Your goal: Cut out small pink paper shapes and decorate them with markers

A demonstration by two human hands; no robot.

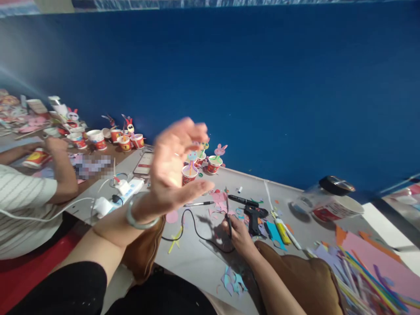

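My left hand (pixel 169 170), with a pale bangle on its wrist, is raised above the table with fingers apart and curved, and nothing shows in it. Behind it stand paper cups with rabbit-like paper figures, such as the pink-headed figure (pixel 219 150) in a red cup (pixel 214 165). Low over the table, my right hand (pixel 242 238) is closed on a pair of scissors (pixel 229 221), blades pointing away from me. A black glue gun (pixel 254 218) lies just right of that hand, a black marker (pixel 243 201) beyond it. Pink paper scraps (pixel 216 199) lie near the blades.
A co-worker's hand (pixel 55 144) is by a cup at far left. A power strip (pixel 123 197) and phone (pixel 143 164) lie on the left. To the right are a lidded clear jar (pixel 311 197), pipe cleaners (pixel 367 278) and pink paper (pixel 383 262). A black cable (pixel 197 227) crosses the table.
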